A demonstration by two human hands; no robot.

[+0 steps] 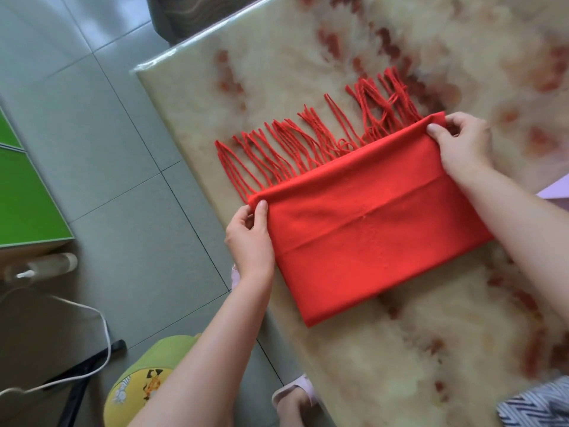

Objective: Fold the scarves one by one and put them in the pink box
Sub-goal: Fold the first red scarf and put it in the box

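Lying folded: red scarf (369, 235) | fringe (308, 143) splayed | table (431, 349)

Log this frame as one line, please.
step: folding | red scarf: folded, flat on table, fringe on far side | left hand: pinches one fringe-side corner | right hand: pinches the other | boxed: not yet

Here's the tabletop (277, 72), glossy cream mottled with rusty red-brown blotches, its near corner jutting out over the grey floor tiles. Flat on it lies the red scarf (378, 241), folded into a neat rectangle set at a slant, a crease running across its middle. Its fringe (308, 140) fans out over the surface on the far side, strands tangled. At the right edge, a pale pink sliver (557, 188) peeks in, and a zigzag-patterned cloth (542, 405) overlaps the bottom corner.
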